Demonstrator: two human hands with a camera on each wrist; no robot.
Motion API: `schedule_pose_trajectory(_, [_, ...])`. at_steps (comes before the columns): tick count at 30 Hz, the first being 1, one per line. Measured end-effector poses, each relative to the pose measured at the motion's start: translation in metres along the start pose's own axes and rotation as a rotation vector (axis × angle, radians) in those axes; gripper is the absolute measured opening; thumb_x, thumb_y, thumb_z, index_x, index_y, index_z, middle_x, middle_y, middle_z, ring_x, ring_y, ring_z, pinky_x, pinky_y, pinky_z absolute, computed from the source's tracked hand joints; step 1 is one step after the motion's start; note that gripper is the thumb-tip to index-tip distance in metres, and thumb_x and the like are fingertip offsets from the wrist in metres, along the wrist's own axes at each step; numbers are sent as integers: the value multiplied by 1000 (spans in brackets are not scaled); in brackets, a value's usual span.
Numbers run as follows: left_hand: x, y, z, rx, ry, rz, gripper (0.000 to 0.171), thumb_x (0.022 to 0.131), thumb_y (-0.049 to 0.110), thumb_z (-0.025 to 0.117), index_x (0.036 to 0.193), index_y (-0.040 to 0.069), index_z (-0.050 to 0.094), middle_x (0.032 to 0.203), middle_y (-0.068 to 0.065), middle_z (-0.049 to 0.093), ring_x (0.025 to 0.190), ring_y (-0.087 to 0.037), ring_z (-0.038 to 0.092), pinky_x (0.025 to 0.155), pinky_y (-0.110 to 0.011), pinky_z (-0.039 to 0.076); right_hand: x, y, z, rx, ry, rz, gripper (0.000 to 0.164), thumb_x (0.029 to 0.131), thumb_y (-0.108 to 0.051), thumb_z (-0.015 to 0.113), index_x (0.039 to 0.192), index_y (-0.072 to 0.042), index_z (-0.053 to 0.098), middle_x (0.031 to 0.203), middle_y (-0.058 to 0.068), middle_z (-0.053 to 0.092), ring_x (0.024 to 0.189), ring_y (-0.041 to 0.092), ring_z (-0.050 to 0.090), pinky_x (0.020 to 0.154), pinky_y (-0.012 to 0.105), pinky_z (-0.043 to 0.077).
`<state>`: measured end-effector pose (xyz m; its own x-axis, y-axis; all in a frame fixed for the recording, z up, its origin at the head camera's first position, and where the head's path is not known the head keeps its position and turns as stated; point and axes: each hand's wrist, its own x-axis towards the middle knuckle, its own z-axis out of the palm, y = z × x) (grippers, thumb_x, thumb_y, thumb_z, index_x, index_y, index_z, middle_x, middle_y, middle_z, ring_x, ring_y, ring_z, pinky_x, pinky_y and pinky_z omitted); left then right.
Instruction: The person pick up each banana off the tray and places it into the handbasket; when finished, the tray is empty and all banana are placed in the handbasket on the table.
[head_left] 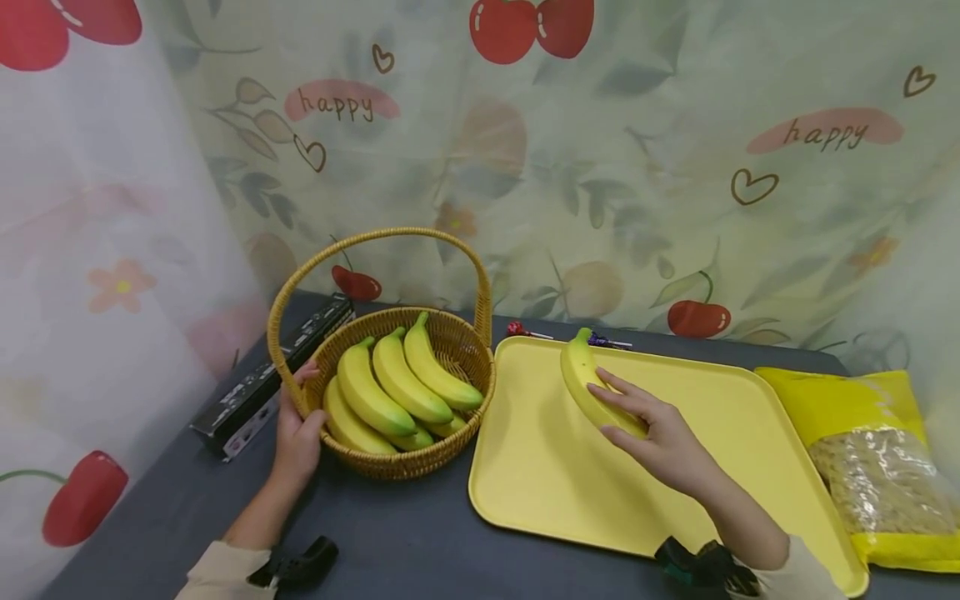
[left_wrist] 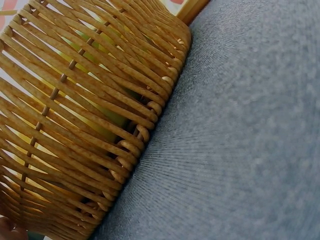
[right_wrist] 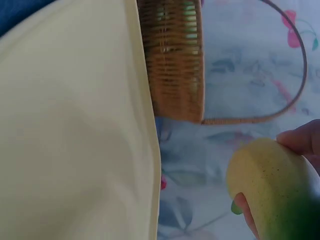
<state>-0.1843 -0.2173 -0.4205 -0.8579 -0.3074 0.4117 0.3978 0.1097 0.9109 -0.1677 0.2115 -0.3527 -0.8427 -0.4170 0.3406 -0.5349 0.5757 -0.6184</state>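
My right hand [head_left: 663, 433] grips a single yellow banana [head_left: 581, 375] over the left part of a yellow tray [head_left: 720, 500]. In the right wrist view the banana [right_wrist: 272, 185] looms close, thumb and fingers around it, above the tray's surface. On the left, my left hand [head_left: 297, 437] holds the rim of a wicker basket [head_left: 408, 462] at its left side, by the foot of the tall handle. Several bananas [head_left: 371, 392] with greenish tips lie in that basket. Through the weave in the left wrist view, yellow and green of the fruit show behind the basket wall [left_wrist: 75, 100].
A long black box [head_left: 262, 383] lies left of the basket. Behind the tray are a red-wrapped lollipop [head_left: 517, 329] and a dark-wrapped lollipop [head_left: 600, 340]. A yellow bag with a clear window [head_left: 885, 475] overlaps the tray's right edge. Printed curtains [head_left: 637, 208] enclose the grey table [head_left: 420, 542].
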Motion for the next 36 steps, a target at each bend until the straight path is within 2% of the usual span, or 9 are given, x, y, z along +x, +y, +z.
schedule_pose_trajectory(4, [0, 1, -1, 16, 3, -8, 51, 73, -22, 34, 123, -11, 36, 140, -15, 36, 134, -15, 30, 96, -14, 32, 9, -12, 8, 37, -39, -52, 44, 88, -13, 62, 131, -10, 54, 145, 12, 41, 131, 36, 39, 90, 5, 36])
schedule_pose_trajectory(7, [-1, 1, -2, 23, -2, -11, 51, 73, -22, 34, 123, -11, 36, 141, -15, 35, 134, -16, 29, 95, -14, 31, 18, -21, 13, 46, -64, -97, 44, 87, -12, 62, 131, -10, 54, 145, 13, 41, 131, 36, 39, 95, 11, 37])
schedule_pose_trajectory(10, [-1, 1, -2, 27, 0, -10, 51, 73, -22, 34, 123, -11, 36, 140, -15, 36, 134, -15, 30, 96, -14, 31, 28, -31, 19, 33, -95, -141, 45, 88, -13, 62, 132, -11, 53, 145, 11, 40, 132, 33, 39, 101, 27, 39])
schedule_pose_trajectory(12, [-1, 1, -2, 23, 1, -12, 51, 73, -22, 34, 123, -11, 36, 140, -15, 36, 133, -14, 30, 95, -14, 32, 35, -38, 22, 33, -115, -168, 47, 87, -13, 62, 133, -11, 52, 146, 10, 39, 133, 31, 38, 101, 39, 40])
schedule_pose_trajectory(14, [-1, 1, -1, 12, 1, -19, 51, 74, -22, 33, 123, -11, 36, 140, -15, 35, 133, -13, 31, 95, -14, 32, 42, -45, 26, 38, -135, -190, 47, 87, -12, 62, 133, -10, 52, 146, 10, 39, 133, 31, 38, 99, 46, 41])
schedule_pose_trajectory(23, [-1, 3, 2, -8, 2, -38, 50, 73, -21, 32, 122, -11, 35, 140, -14, 34, 132, -19, 31, 92, -13, 34, 73, -66, 48, 101, -220, -244, 46, 88, -11, 60, 133, -8, 51, 147, 13, 37, 135, 31, 35, 101, 48, 38])
schedule_pose_trajectory(29, [0, 3, 1, -2, 9, -40, 50, 73, -21, 33, 123, -10, 36, 140, -13, 34, 132, -20, 31, 91, -13, 35, 101, -83, 67, 116, -316, -228, 47, 90, -14, 58, 135, -9, 49, 148, 11, 35, 138, 28, 31, 105, 45, 35])
schedule_pose_trajectory(36, [0, 4, 2, -11, 5, -37, 51, 74, -21, 33, 124, -10, 36, 139, -11, 35, 131, -19, 32, 92, -13, 35, 130, -107, 96, 118, -368, -188, 46, 90, -16, 57, 135, -10, 48, 147, 12, 37, 136, 27, 33, 104, 41, 37])
